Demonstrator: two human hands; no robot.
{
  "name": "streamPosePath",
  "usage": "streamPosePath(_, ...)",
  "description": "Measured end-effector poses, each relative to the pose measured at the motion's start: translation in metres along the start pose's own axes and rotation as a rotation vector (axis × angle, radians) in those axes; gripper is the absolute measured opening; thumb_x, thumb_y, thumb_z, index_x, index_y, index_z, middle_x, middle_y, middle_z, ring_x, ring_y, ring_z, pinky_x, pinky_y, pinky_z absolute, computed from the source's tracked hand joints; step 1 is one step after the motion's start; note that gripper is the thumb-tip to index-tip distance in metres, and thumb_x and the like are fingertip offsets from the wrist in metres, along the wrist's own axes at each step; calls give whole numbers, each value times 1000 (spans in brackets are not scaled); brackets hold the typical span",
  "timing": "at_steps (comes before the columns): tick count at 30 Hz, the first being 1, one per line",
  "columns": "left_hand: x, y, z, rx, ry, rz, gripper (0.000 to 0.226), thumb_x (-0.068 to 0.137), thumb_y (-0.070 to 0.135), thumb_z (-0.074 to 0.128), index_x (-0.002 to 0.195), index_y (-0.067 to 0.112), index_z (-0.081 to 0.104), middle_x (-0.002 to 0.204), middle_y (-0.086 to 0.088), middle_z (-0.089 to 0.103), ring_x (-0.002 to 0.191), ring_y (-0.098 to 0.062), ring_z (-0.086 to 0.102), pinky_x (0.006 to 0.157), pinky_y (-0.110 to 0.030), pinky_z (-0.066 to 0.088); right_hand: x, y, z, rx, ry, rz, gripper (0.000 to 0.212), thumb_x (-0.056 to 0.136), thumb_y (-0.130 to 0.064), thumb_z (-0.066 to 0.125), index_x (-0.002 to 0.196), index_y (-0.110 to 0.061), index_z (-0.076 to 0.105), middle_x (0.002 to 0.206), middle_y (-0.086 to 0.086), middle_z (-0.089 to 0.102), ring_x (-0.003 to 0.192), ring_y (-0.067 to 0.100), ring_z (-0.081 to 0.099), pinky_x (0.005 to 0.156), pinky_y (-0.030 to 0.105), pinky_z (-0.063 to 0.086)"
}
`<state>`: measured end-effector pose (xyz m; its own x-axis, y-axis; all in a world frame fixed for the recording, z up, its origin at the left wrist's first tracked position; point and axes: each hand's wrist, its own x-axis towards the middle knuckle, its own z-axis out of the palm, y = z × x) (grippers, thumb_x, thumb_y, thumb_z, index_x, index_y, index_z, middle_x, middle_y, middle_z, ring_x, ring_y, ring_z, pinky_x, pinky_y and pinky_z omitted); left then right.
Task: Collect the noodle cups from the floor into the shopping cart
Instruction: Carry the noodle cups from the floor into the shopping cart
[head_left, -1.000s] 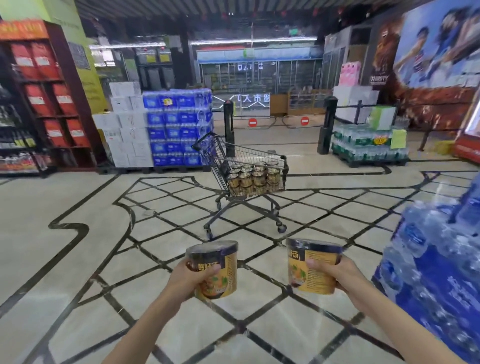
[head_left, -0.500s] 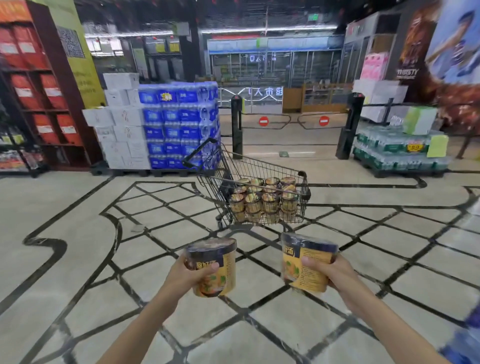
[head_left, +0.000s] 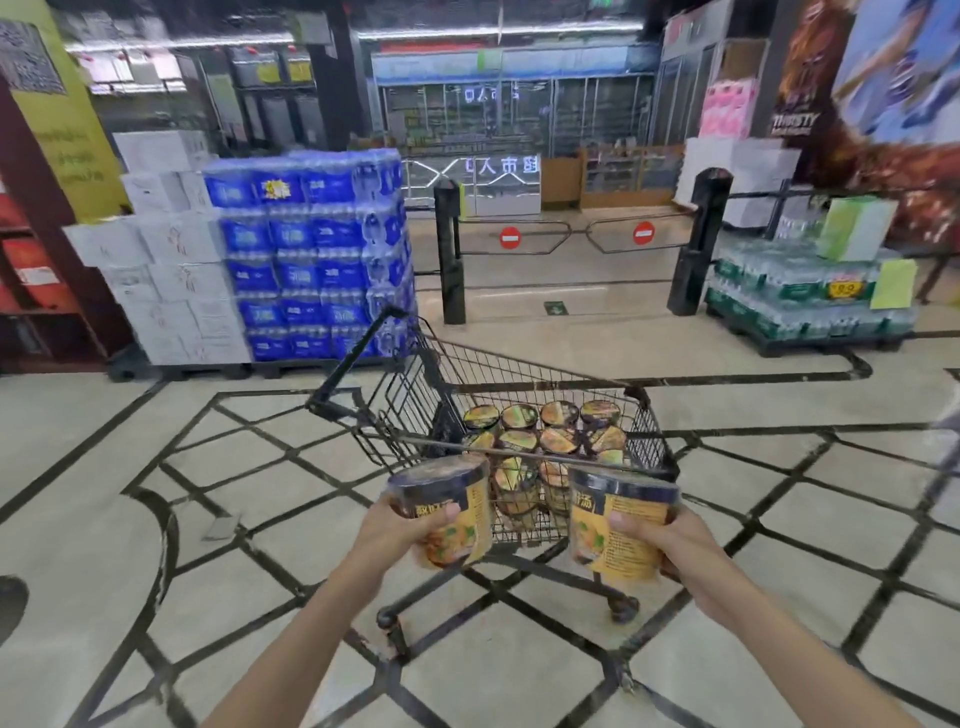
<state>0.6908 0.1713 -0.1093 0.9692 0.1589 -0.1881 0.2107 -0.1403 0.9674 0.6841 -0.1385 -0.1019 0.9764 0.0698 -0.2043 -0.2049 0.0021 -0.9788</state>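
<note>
The left hand (head_left: 402, 530) was wrapped round a yellow, dark-lidded, film-wrapped cylindrical noodle cup (head_left: 448, 512), thumb across its front. The right hand (head_left: 670, 540) gripped a second yellow noodle cup of the same kind (head_left: 618, 525), tilted slightly leftward, thumb pressed on its side. Both cups were held in the air at the near side of a black wire shopping cart (head_left: 519, 395), just short of its basket rim.

These cups looked light and thin-walled, the shiny wrap probably slippery, so a grip round the middle of the body seemed safest; squeezing hard might dent them.

Inside the basket, a dozen or so similar cups (head_left: 540, 431) stood upright in rows, filling much of the floor of the basket, so the free room lay on top or toward the handle (head_left: 358, 358) at the left. Beyond, stacked blue water-bottle packs (head_left: 311, 249) stood far left, black gate posts (head_left: 449, 249) behind, and green bottle packs on a pallet (head_left: 795, 296) far right. The near wire rim was the only thing between cups and basket.
</note>
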Motion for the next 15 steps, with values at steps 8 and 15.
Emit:
streamPosePath(8, 199, 10, 17, -33, 40, -20, 101, 32, 55, 90, 118, 18, 51, 104, 3, 64, 101, -20, 61, 93, -39, 47, 216, -13, 18, -33, -13, 27, 68, 47, -41, 86, 107, -18, 63, 100, -2, 73, 96, 15, 64, 90, 40, 49)
streamPosePath(15, 385, 18, 49, -25, 69, -87, 69, 52, 42, 91, 105, 22, 51, 99, 3, 63, 95, -13, 58, 75, -25, 46, 422, -16, 19, -80, -28, 115, 63, 43, -44, 89, 96, -21, 63, 98, -1, 72, 95, 19, 66, 94, 42, 50)
